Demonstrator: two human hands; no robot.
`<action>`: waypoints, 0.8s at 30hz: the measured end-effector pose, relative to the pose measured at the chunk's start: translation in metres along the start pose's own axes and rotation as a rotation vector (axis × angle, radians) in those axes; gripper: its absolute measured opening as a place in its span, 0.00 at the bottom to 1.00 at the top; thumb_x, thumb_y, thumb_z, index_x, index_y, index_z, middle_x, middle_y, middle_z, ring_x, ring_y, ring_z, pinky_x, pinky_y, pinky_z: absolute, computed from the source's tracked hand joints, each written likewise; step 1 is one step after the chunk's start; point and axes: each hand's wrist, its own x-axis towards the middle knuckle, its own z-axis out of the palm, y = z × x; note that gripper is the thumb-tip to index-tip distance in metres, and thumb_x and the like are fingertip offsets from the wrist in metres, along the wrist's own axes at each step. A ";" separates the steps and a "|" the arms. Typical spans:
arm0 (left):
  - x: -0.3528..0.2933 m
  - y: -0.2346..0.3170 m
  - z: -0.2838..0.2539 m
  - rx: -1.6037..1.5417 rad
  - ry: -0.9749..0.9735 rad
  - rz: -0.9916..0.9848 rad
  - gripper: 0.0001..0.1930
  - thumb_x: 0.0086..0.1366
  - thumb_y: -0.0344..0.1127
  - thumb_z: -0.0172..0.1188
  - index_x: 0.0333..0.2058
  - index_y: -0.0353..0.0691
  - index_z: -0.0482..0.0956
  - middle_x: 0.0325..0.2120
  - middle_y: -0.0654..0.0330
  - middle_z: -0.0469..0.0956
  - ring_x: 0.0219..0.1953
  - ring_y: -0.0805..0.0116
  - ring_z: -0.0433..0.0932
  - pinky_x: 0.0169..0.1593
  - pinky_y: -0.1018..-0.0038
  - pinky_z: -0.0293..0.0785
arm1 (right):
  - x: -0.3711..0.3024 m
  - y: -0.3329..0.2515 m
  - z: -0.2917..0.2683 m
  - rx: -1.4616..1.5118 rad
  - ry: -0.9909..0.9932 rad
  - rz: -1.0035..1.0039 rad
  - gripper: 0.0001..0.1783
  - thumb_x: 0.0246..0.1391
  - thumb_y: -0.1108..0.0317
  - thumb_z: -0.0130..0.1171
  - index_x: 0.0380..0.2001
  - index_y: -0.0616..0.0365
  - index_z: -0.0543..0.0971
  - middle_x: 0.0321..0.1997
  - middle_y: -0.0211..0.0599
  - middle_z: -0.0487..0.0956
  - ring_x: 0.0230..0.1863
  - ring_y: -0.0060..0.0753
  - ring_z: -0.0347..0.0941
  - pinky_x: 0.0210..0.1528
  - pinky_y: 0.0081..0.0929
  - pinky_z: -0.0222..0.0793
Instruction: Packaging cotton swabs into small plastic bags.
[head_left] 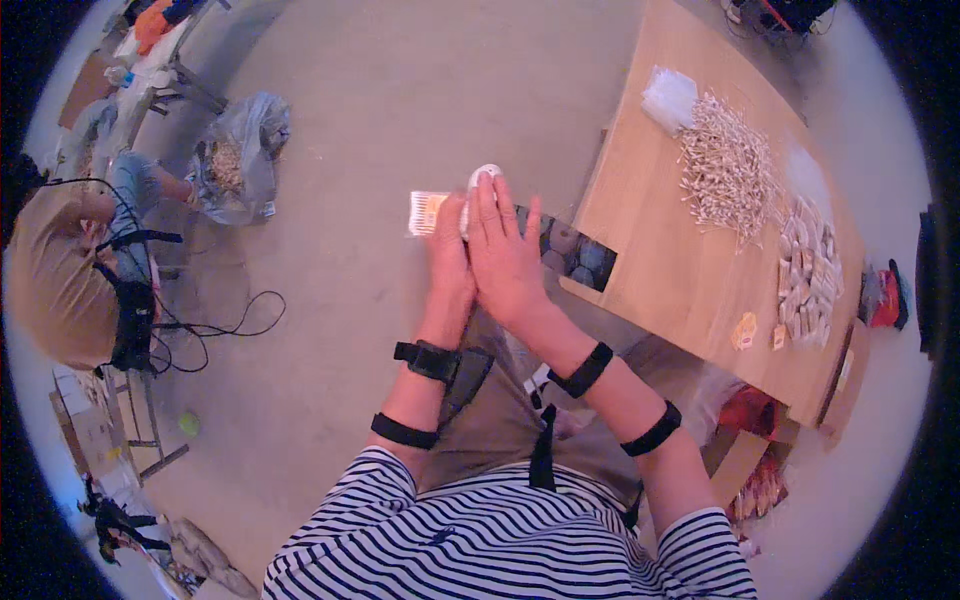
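My left hand (449,255) is closed around a small pack of cotton swabs (420,214); white tips in a row and an orange-yellow label stick out on its left side. My right hand (505,255) lies against the left one, its fingers stretched out and the outermost finger spread away. Under those fingertips a white, rounded thing (485,171) peeks out between the hands; most of it is covered, so its kind cannot be made out. Both hands are raised over the floor, left of the wooden table.
On the wooden table (640,240) lie a heap of loose cotton swabs (728,165), clear plastic bags (670,97), several filled packs (808,270) and orange-yellow labels (744,331). Leftward, a person (75,265) sits near a plastic bag of swabs (232,165); black cables (235,322) hang there.
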 end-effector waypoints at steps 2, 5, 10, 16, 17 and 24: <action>-0.001 0.016 -0.005 -0.072 -0.014 0.017 0.15 0.71 0.41 0.51 0.50 0.38 0.72 0.46 0.58 0.75 0.50 0.70 0.73 0.53 0.67 0.72 | 0.010 -0.014 -0.008 0.112 0.024 -0.035 0.36 0.51 0.69 0.57 0.64 0.67 0.63 0.75 0.52 0.51 0.76 0.51 0.47 0.70 0.69 0.38; -0.005 0.054 0.004 -0.500 0.198 -0.163 0.14 0.70 0.44 0.52 0.45 0.40 0.74 0.34 0.61 0.77 0.35 0.73 0.76 0.41 0.70 0.74 | 0.015 -0.029 -0.028 0.199 0.078 -0.067 0.33 0.53 0.67 0.56 0.64 0.61 0.66 0.72 0.52 0.58 0.74 0.50 0.52 0.71 0.68 0.37; -0.034 0.071 -0.007 -0.629 -0.245 -0.232 0.16 0.69 0.50 0.53 0.39 0.42 0.76 0.16 0.68 0.68 0.14 0.74 0.60 0.25 0.77 0.59 | -0.010 -0.014 -0.064 0.499 0.326 0.102 0.26 0.50 0.70 0.60 0.54 0.63 0.72 0.54 0.52 0.74 0.56 0.51 0.71 0.58 0.52 0.62; -0.092 0.090 0.038 -0.529 -0.177 -0.289 0.15 0.70 0.49 0.54 0.37 0.42 0.77 0.20 0.68 0.73 0.14 0.76 0.63 0.24 0.78 0.63 | -0.029 -0.013 -0.117 0.922 0.378 0.285 0.10 0.53 0.68 0.64 0.33 0.63 0.75 0.27 0.47 0.78 0.27 0.43 0.78 0.28 0.36 0.71; -0.101 0.095 0.047 -0.411 -0.024 -0.264 0.14 0.70 0.47 0.55 0.37 0.41 0.77 0.23 0.68 0.75 0.16 0.77 0.67 0.26 0.78 0.66 | -0.032 -0.012 -0.121 0.981 0.379 0.292 0.10 0.53 0.67 0.65 0.30 0.62 0.75 0.23 0.45 0.78 0.22 0.40 0.77 0.25 0.34 0.71; -0.140 0.088 0.069 -0.036 -0.313 0.231 0.13 0.69 0.46 0.55 0.38 0.43 0.76 0.27 0.69 0.77 0.23 0.83 0.72 0.23 0.82 0.68 | -0.060 -0.003 -0.151 1.334 0.269 0.462 0.08 0.54 0.71 0.62 0.27 0.64 0.75 0.21 0.44 0.78 0.22 0.37 0.77 0.26 0.33 0.70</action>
